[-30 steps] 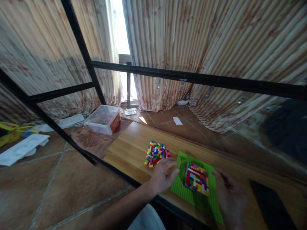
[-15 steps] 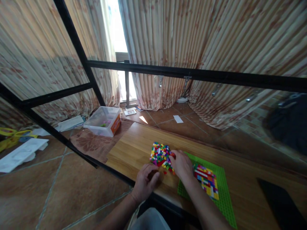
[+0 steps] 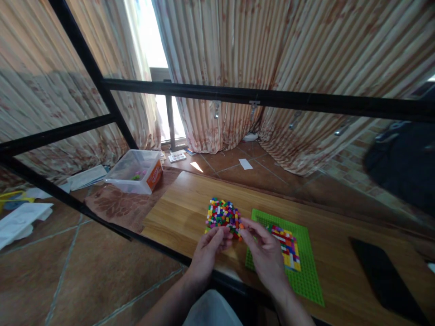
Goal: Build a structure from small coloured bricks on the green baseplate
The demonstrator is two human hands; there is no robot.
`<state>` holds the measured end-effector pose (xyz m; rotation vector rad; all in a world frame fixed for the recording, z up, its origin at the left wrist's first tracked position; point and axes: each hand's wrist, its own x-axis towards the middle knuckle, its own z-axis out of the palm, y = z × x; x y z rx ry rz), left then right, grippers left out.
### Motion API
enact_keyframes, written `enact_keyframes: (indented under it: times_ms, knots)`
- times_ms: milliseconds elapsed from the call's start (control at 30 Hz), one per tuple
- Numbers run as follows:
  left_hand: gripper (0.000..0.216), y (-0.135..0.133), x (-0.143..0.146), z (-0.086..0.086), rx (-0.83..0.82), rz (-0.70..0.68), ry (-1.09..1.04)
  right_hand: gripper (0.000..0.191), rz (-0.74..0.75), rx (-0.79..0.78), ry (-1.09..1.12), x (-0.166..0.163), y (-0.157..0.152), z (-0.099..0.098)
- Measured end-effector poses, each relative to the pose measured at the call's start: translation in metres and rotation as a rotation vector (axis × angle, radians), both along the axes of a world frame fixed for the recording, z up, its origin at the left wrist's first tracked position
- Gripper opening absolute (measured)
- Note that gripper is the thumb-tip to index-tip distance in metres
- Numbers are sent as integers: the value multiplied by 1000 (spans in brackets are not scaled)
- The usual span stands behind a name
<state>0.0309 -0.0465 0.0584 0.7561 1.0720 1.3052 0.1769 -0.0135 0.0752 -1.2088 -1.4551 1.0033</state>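
Both hands meet over the near edge of the wooden surface (image 3: 183, 213), just in front of the brick pile (image 3: 221, 213). The left hand (image 3: 209, 249) is curled, fingers bent toward the pile; whether its grip is clamped on a brick cannot be told, since the fingertips blur into the pile's near edge. The right hand (image 3: 267, 251) has thumb and forefinger drawn together at a small orange brick (image 3: 241, 226), which sits right at the pile's near right corner; the pinch looks closed on it, though the piece is tiny and partly covered by the fingertips.

The pile is a loose heap of small bricks in red, yellow, green, blue and white; single pieces are too small to count. To its right lies a green baseplate (image 3: 302, 276), flat on the surface, its left part hidden behind the right hand. On the plate stands a low block (image 3: 288, 246) of mixed bricks, its left edge also covered by the hand, so its full outline is not visible.

At the far right a dark flat slab (image 3: 380, 280) lies on the surface, cut off by the frame's bottom edge; what it is cannot be made out. Both forearms run off the bottom of the frame.

On the tiled floor (image 3: 50, 271) to the left sits a clear tub (image 3: 134, 171) with a few coloured bits inside, unclear through the plastic. A black frame (image 3: 238, 96) crosses the view in front of the curtains (image 3: 272, 59).
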Motion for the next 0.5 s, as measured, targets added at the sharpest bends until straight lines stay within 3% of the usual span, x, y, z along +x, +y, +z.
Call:
enact_keyframes:
  times_ms: [133,267,400,500]
  knots:
    - [33,-5,27,22,-130,-211,-350,25,-96,-63,227,10,-32,0]
    - [24,-14,49,24,-247,-287,-501,18,-172,5,272,25,-44,-8]
    - [25,-20,62,20,-293,-316,-517,17,-172,23,253,39,-52,-11]
    - [29,-19,69,20,-223,-271,-359,19,-196,15,214,45,-58,-11]
